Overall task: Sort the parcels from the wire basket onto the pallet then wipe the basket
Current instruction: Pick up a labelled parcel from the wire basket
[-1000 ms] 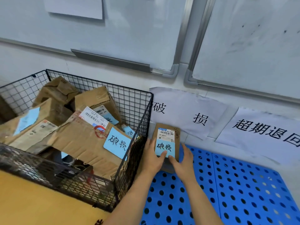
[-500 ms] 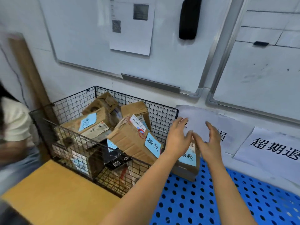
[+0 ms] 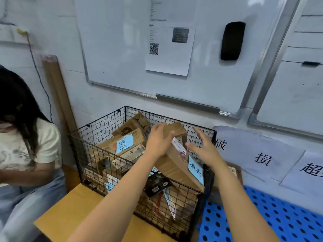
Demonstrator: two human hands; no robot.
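Note:
A black wire basket [image 3: 97,132] stands on a yellow surface and holds several cardboard parcels. The biggest one, a tilted parcel [image 3: 174,165] with a blue note, leans against the basket's right side. My left hand [image 3: 158,140] lies on its upper left edge, fingers draped over the top. My right hand [image 3: 204,148] hovers open just right of that parcel, above the basket's right rim. Another parcel with a blue note [image 3: 129,142] lies further left. A small parcel [image 3: 235,172] stands on the blue perforated pallet [image 3: 262,217], mostly hidden behind my right forearm.
A person [image 3: 26,137] sits close on the left of the basket. Paper signs [image 3: 258,154] hang on the wall behind the pallet. A black pouch [image 3: 157,184] lies in the basket's front. A cardboard tube [image 3: 57,95] leans in the corner.
Both hands let go of the small parcel on the pallet and moved left to the basket. My left hand now touches the big tilted parcel. The view swung up and left.

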